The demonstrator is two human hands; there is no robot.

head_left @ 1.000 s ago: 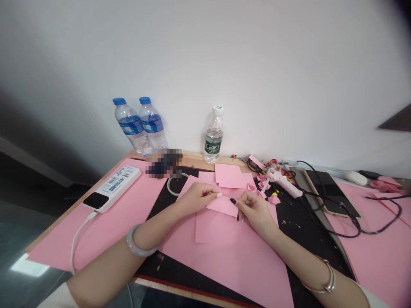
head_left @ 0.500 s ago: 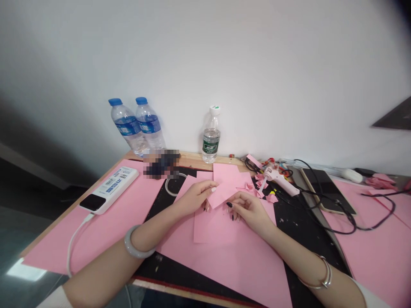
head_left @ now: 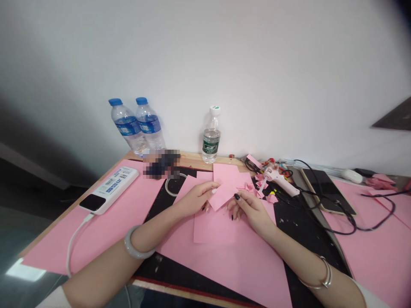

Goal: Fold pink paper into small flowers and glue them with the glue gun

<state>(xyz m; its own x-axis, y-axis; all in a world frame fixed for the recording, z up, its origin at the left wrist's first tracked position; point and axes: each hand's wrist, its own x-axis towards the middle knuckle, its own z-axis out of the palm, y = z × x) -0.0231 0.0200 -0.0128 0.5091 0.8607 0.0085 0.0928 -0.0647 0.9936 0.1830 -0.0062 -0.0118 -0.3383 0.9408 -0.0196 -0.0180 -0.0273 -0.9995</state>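
left hand (head_left: 195, 199), right hand (head_left: 252, 209): together, pinching pink paper square (head_left: 223, 196) between fingers, mid-surface, above pink card sheet (head_left: 224, 265); hot glue gun (head_left: 279, 182) at 2 o'clock, beside small paper flowers (head_left: 258, 182).

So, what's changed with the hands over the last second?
The small pink paper sheet has turned from lying nearly level between the hands to tilted, a corner pointing down-left, and sits higher. The left hand keeps its thumb on it; the right hand has shifted toward its edge. Neither clearly let go. The hot glue gun and water bottles stayed put.
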